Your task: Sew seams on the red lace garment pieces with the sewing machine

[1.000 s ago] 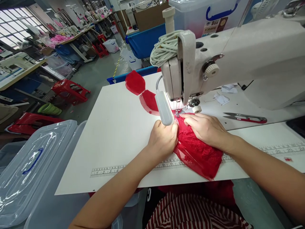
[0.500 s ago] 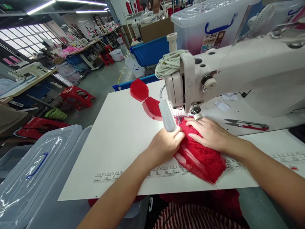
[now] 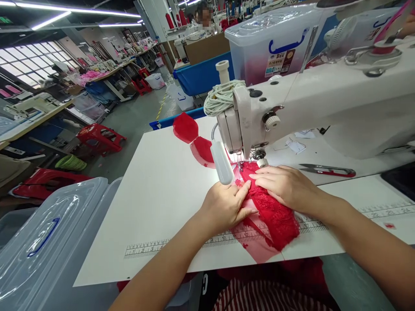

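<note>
The sheer red layer (image 3: 257, 251), formerly mostly under the red lace (image 3: 279, 222), now lies spread out beside it, reaching the front edge of the worktop (image 3: 162, 181). The left hand (image 3: 223, 205) has shifted toward that edge, its thumb extended across the fabric. The right hand's (image 3: 287, 185) fingertips sit farther from the presser foot (image 3: 240, 166).

Light supplied by ceiling tubes (image 3: 97, 12); barred window (image 3: 35, 65) seen far left. Grey floor (image 3: 136, 115) marked by yellow line (image 3: 161, 104); workbenches (image 3: 39, 119) lined up at left, red stools (image 3: 92, 134) placed nearby.
</note>
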Available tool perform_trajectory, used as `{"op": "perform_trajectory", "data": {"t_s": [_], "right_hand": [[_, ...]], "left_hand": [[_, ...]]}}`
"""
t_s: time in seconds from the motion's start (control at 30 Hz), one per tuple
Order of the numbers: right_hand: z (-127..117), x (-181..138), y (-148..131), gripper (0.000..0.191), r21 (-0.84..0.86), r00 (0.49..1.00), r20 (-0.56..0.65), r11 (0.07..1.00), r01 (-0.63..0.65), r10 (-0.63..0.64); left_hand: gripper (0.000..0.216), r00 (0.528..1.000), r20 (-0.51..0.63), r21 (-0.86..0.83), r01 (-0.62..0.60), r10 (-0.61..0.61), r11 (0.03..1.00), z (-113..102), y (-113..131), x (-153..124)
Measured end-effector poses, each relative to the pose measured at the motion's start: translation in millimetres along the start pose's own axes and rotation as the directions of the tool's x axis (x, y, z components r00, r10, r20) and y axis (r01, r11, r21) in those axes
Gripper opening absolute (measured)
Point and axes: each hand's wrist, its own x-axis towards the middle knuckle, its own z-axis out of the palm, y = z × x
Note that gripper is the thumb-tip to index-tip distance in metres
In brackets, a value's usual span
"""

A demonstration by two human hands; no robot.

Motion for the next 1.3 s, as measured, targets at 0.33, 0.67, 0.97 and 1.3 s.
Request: {"op": "perform_trajectory", "data": {"t_s": [0.33,0.67,0.97,1.3], "right_hand": [[1,1,2,0.031,-0.010,1.000,0.002,1.000,0.003,-0.003],[5,2,5,0.032,-0.035,1.000,-0.010,0.999,-0.018,0.018],[6,9,10,0.029,-0.053,0.999,-0.042,0.998,0.024,-0.026],[15,14,17,0.029,-0.022,0.999,-0.049,1.000,0.004,-0.005]], "left_hand": [[0.073,0.991,-0.131,0.087,0.008,0.004,0.996,3,7,-5],[0.068,0.992,-0.119,0.118,0.044,-0.030,0.992,5,7,-5],[0.066,0.989,-0.136,0.105,0.079,-0.064,0.991,10,-1,-2],[0.075,0.989,-0.145,0.027,0.028,-0.024,0.999,7,-14,1]]}}
